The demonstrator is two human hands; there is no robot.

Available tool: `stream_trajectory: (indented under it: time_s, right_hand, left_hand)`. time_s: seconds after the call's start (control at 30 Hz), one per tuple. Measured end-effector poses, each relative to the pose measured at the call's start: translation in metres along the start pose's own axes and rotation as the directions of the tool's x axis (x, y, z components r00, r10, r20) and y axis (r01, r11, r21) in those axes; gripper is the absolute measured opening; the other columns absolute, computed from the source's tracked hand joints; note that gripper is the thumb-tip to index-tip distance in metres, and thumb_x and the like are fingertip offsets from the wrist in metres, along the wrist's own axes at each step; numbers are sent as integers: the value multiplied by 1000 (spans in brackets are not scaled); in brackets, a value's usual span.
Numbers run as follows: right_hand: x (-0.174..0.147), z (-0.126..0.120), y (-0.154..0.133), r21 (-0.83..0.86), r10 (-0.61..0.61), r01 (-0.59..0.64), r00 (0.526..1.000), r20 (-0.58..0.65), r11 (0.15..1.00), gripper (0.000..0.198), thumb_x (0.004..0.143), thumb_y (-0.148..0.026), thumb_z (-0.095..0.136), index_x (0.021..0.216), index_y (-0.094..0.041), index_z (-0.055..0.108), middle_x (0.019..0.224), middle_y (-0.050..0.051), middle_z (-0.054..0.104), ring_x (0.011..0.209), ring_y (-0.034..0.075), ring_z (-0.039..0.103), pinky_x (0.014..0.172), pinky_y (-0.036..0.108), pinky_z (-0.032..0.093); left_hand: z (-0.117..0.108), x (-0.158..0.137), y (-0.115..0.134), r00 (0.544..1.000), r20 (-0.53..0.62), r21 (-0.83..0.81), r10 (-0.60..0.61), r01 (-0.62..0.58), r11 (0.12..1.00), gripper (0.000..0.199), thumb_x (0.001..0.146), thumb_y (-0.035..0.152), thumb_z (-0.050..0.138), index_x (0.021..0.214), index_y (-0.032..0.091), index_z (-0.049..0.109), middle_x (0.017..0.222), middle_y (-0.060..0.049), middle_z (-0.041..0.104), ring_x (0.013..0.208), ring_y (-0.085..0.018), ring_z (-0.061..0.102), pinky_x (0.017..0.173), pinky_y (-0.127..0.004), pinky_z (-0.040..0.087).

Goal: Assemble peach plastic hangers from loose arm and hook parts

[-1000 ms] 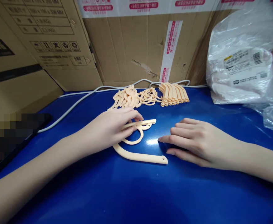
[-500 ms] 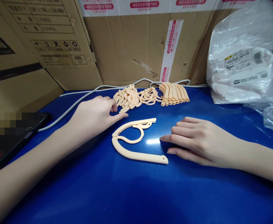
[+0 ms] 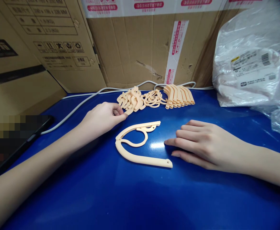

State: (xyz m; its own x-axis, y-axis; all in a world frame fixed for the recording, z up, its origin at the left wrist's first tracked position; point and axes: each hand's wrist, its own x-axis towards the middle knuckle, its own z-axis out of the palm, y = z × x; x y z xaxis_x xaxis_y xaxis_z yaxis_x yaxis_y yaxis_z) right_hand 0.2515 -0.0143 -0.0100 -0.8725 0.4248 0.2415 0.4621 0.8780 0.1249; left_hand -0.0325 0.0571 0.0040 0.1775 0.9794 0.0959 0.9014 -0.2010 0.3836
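At the left edge of a pile of small curved beige plastic pieces point(image 3: 135, 99), my left hand point(image 3: 104, 115) is closed, thumb and fingertips pinching the end of one flat curved piece point(image 3: 131, 110) that still lies against the pile. A partly joined beige folding clothes hanger point(image 3: 140, 158) lies in front of me, two arms meeting at the left and a curved hook between them. To its right, my right hand point(image 3: 199, 143) rests palm down on the table, fingers stretched out and holding nothing.
Beige hook pieces point(image 3: 153, 99) and a row of longer hanger arms point(image 3: 179, 96) lie at the back. A white cable point(image 3: 82, 103) runs behind them, below cardboard boxes point(image 3: 135, 48). A plastic bag point(image 3: 247, 73) stands right; a black device point(image 3: 32, 135) lies left on the blue table point(image 3: 140, 198).
My left hand's thumb and fingers have closed together on a piece at the pile's edge. My right hand and the joined hanger have stayed in place.
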Motion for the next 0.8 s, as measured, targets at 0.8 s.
stream_trajectory:
  time_s: [0.8]
  right_hand:
    - [-1,2,1,-13,4,-4,1000,-25,1000,32,101,-29,38,112,-17,66,82,4,66,74,18,56,72,34,36]
  left_hand:
    - [-3,-13,24,985,-21,-645,-169,116,756,13,66,22,51,56,16,45,57,1,38,51,-8,31,41,-17,21]
